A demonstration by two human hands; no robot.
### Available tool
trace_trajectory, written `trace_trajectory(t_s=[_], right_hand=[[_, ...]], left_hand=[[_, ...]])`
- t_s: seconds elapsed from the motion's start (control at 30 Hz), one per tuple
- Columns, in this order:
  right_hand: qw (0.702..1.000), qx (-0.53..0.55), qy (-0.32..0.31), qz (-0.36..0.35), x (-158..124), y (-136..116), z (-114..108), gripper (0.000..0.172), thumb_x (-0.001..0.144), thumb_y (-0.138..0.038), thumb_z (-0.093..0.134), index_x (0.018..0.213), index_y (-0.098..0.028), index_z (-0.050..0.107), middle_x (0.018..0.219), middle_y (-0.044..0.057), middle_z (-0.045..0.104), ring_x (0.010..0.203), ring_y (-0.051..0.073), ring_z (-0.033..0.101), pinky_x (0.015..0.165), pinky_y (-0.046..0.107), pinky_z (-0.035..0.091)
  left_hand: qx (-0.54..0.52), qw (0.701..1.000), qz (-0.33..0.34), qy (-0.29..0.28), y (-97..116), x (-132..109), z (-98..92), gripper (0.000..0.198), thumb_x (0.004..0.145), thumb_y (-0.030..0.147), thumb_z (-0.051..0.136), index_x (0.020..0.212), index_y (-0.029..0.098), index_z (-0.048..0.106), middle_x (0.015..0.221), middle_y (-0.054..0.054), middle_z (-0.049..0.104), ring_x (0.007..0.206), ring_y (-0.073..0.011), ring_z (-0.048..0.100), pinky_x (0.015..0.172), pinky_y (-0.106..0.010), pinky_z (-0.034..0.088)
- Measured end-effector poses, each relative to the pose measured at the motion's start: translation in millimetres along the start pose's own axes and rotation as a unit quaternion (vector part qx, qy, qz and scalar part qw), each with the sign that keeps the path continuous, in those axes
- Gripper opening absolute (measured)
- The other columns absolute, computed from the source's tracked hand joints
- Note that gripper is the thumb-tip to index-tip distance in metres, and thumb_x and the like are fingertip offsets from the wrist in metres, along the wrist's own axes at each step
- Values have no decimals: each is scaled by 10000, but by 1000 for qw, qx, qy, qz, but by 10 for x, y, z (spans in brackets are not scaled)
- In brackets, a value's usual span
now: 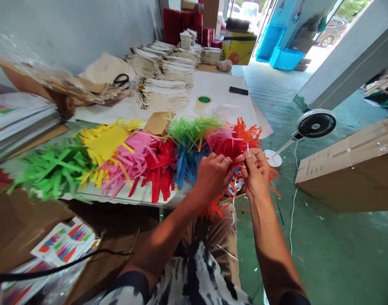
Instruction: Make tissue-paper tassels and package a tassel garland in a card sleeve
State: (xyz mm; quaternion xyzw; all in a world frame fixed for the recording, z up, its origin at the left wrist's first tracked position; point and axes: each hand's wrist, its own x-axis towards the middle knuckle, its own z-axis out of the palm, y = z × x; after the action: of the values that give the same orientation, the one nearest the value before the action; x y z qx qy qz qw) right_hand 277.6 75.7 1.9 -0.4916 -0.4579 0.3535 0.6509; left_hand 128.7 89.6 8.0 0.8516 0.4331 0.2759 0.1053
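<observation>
My left hand (213, 173) and my right hand (256, 171) meet at the table's near right corner, both closed on a bunch of red and orange fringed paper (235, 140). My right fingertips pinch a thin white strip at the top of the bunch. Orange strands hang below my hands over my lap. Piles of fringed paper lie in a row on the table: green (50, 167), yellow (103, 142), pink (130, 163), red (160, 167), blue (187, 163) and light green (190, 129).
A tape roll (204, 101), a black remote (238, 90), scissors (121, 79) and stacks of paper bags (163, 95) lie further back. A white floor fan (314, 125) and a cardboard box (349, 165) stand on the green floor at right. Printed sheets (65, 245) lie low left.
</observation>
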Motion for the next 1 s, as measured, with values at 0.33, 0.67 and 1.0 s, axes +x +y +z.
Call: trace_trajectory(t_s=[0.33,0.67,1.0], right_hand=[[996,-82,33,10,92,263,-113,346,932,-580,644,889,-249,555,695,-49,569,504,111,391,464,262,290],[992,-120,12,-23,80,234,-111,373,960,-622,586,894,-257,548,703,-26,575,577,148,438,540,286,342],[991,-119,28,-59,39,141,-113,345,989,-594,553,913,-258,548,739,-23,579,591,148,446,556,287,366]], left_hand=[[-9,999,-35,29,-920,462,136,278,934,88,576,936,239,809,1080,-86,694,1071,-261,619,888,-350,461],[-184,972,44,139,-872,696,-45,115,900,234,733,965,234,828,1108,-53,668,844,-137,610,775,-276,492],[-603,765,-25,225,-616,918,-554,297,818,462,846,931,205,751,842,3,714,391,8,368,341,-171,200]])
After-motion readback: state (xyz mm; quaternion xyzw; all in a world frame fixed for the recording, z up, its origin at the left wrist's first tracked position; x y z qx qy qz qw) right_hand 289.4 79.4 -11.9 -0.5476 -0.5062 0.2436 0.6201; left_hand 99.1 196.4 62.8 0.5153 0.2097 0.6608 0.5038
